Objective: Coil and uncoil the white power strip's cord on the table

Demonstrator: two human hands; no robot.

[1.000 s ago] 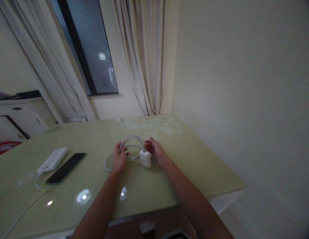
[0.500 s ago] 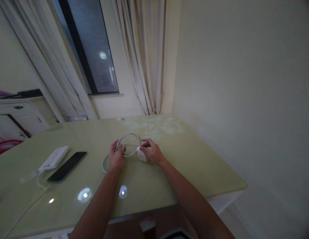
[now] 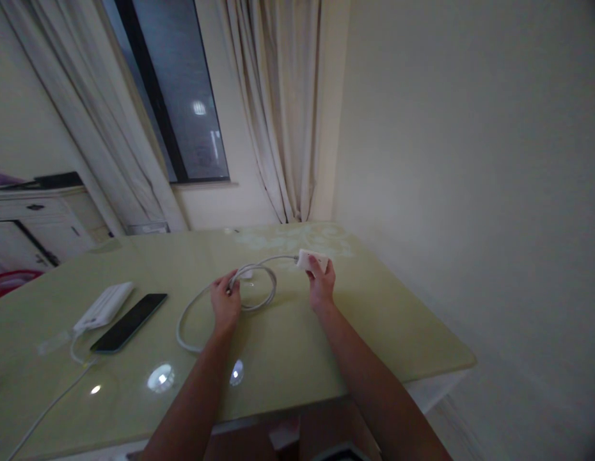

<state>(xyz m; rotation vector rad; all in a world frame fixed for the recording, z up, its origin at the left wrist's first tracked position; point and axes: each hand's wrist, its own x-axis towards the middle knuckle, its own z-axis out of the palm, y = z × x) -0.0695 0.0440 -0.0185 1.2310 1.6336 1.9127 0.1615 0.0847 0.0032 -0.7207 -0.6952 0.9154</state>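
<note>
A: How were the fingers set?

B: In the left hand (image 3: pixel 226 301), the fingers were curled closed around gathered strands of a white cable (image 3: pixel 274 286). In the right hand (image 3: pixel 322 287), a white socket block (image 3: pixel 304 258) was gripped firmly, the thumb pressed to its near face.

A: And where was the cable seen?

B: Its loops were held out from the left hand toward the right, over the middle of the surface (image 3: pixel 384 333). By a single strand, the block was joined to them, well apart from the turns. Whether the loops were touched to the surface could not be told.

A: How much appeared done?

B: Only part, by the look of it. A few turns were gathered; the strand to the block was left stretched out, and a wide bend was left loose beside the left forearm. No tie could be seen around the turns. A small white piece (image 3: pixel 247 274), glimpsed through the loop, could not be identified.

A: And farther out?

B: A dark phone (image 3: pixel 129 323) and a white device (image 3: pixel 104 305) were placed side by side, untouched. Beyond, a window (image 3: pixel 182 89) was flanked by pale curtains (image 3: pixel 283 109).
</note>
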